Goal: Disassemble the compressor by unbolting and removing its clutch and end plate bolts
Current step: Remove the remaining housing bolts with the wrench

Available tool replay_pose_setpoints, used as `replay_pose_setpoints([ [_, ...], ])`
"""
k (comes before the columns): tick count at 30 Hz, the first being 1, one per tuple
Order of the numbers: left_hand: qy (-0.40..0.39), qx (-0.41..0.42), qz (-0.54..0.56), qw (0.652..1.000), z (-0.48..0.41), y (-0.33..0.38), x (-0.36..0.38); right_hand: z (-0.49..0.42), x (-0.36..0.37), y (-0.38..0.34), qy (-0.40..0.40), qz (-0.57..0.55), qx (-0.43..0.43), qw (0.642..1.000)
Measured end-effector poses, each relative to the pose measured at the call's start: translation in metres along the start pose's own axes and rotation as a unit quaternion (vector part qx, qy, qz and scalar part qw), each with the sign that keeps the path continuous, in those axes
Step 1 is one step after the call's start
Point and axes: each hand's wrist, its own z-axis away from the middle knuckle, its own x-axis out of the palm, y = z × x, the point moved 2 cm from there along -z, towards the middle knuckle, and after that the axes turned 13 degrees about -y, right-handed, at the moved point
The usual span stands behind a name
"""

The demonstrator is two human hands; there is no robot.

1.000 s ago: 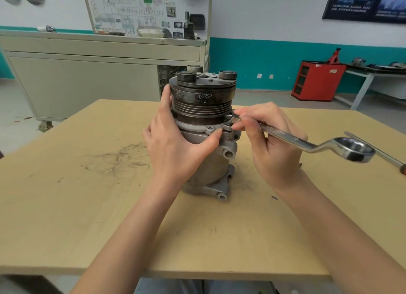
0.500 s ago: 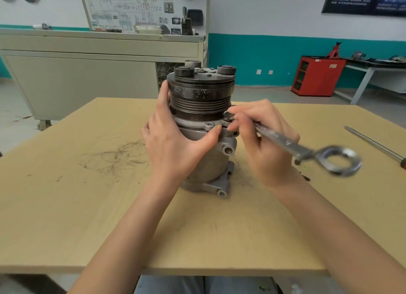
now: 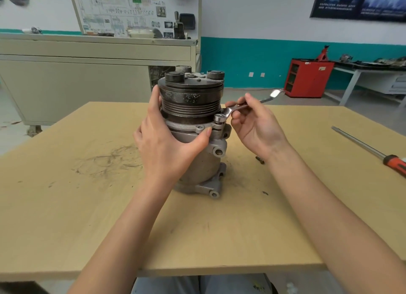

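Beige wooden table [image 3: 66, 205] filled the head view, its top marked with dark scuffs [image 3: 109, 159] to the left of the work. Behind it ran a long grey-beige cabinet [image 3: 77, 85] with a wiring-diagram board [image 3: 123, 8] standing above it, and a white wall with a teal band [image 3: 241, 58] carried a dark poster [image 3: 360, 1] at the upper right. A red cabinet [image 3: 307, 78] sat on the floor near a white bench in the far right corner. On the table, well apart to the right, lay a screwdriver [image 3: 369, 151] with an orange handle, and a small dark bit [image 3: 260, 159] lay just beside the right wrist. The compressor [image 3: 197, 157] stood upright near the middle of the table, grey cast body below, its mounting ears touching the wood. The dark, grooved clutch pulley [image 3: 191, 100] sat on top, worn and grimy, with three round caps on its face. The left hand [image 3: 167, 144] wrapped round the left side of the body and hid much of it, fingers reaching up to the pulley, thumb pressed against the flange. The right hand [image 3: 257, 124] pinched the shank of a shiny wrench [image 3: 237, 108] between thumb and fingertips, palm turned up. The wrench's near end met a bolt [image 3: 219, 118] whose head stood proud of the flange ear; its far end was blurred.
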Motion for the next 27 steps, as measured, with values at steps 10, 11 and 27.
replay_pose_setpoints([
  [10,0.002,0.002,-0.002,1.000,-0.001,-0.002,0.000,0.027,0.034,-0.015,-0.011,0.478,-0.312,0.821],
  [11,0.002,0.002,0.000,1.000,-0.001,-0.002,0.000,0.028,0.036,-0.012,-0.016,0.517,-0.332,0.788],
  [27,0.003,0.000,0.009,1.000,0.000,0.001,-0.001,-0.005,0.005,-0.003,0.013,0.024,0.010,1.000],
])
